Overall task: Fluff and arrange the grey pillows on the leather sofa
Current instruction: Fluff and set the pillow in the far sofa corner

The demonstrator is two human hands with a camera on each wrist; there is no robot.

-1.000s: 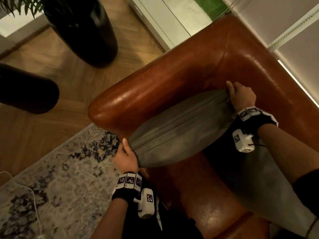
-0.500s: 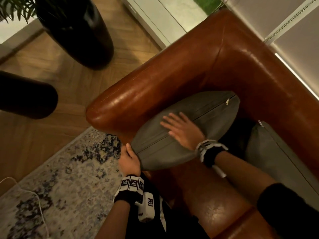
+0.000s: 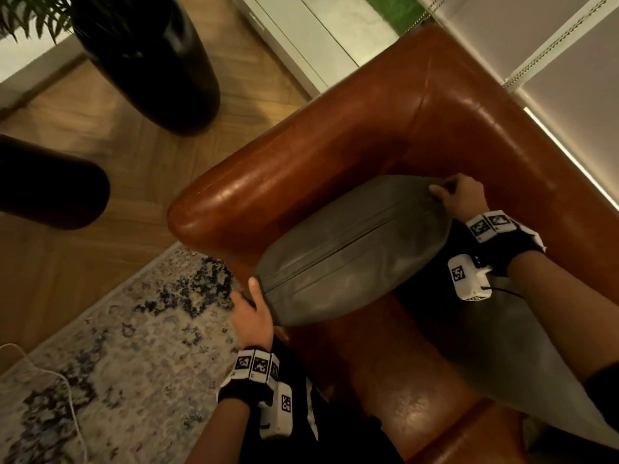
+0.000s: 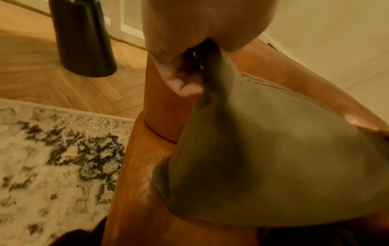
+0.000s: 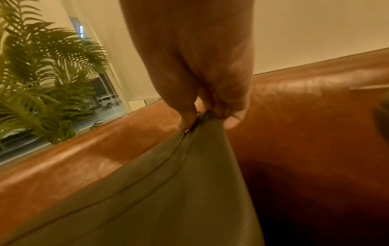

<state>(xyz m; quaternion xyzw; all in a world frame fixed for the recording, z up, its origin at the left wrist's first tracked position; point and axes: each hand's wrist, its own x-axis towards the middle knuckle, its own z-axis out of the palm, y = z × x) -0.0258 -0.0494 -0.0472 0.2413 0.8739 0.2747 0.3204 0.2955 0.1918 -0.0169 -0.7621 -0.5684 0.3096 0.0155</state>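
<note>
- Half a second before, the right hand (image 3: 460, 199) lay flat on the face of the grey pillow (image 3: 351, 252); it had since returned to the pillow's far corner, while the left hand (image 3: 251, 313) kept its hold on the near corner.
- Potted plant (image 3: 144, 58), in a tall black pot, stood on the herringbone wood floor (image 3: 100, 162) at far left, well apart from the sofa.
- Patterned rug (image 3: 117, 356) lay on the floor just beside the sofa's front; a white cable (image 3: 72, 396) crossed it.
- Left hand gripped the pillow's near corner, thumb on top and fingers (image 4: 183, 86) curled beneath, bunching the fabric.
- Grey pillow stood on edge in the corner of the brown leather sofa (image 3: 301, 155), zipper seam uppermost, leaning toward the armrest and stretched between both hands.
- Right hand pinched the pillow's far corner beside the zipper pull (image 5: 196, 116), fingertips (image 5: 233, 119) pressed together on the cloth near the sofa's backrest.
- Second grey pillow (image 3: 522, 356) lay on the seat at far right, partly hidden under the right forearm, apart from the held one.
</note>
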